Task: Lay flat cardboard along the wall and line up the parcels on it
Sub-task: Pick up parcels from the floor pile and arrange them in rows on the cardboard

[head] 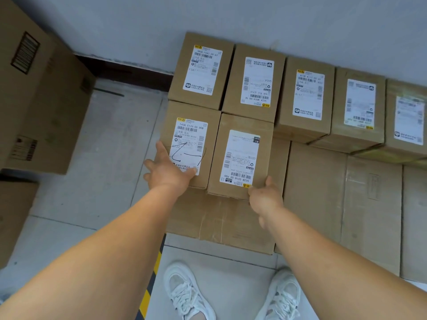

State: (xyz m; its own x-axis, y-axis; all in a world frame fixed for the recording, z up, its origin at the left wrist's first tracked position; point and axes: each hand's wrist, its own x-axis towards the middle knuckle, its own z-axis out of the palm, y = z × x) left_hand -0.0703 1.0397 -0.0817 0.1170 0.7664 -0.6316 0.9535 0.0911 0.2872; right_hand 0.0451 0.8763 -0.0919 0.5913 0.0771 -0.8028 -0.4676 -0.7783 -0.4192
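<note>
Parcels [240,155] sit on the flat cardboard [314,195] below the wall [231,17], your left hand [169,168] spread flat at 9 o'clock, your right hand [265,197] gripping the 5 o'clock corner, probably squaring the front row.

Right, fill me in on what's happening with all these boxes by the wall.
A person is lining up labelled parcels on flat cardboard laid along the wall. Five parcels form the back row. In front, the left hand rests spread on the parcel with pen marks, and the right hand touches the near right corner of the parcel beside it. The two parcels sit side by side, starting a second row.
</note>
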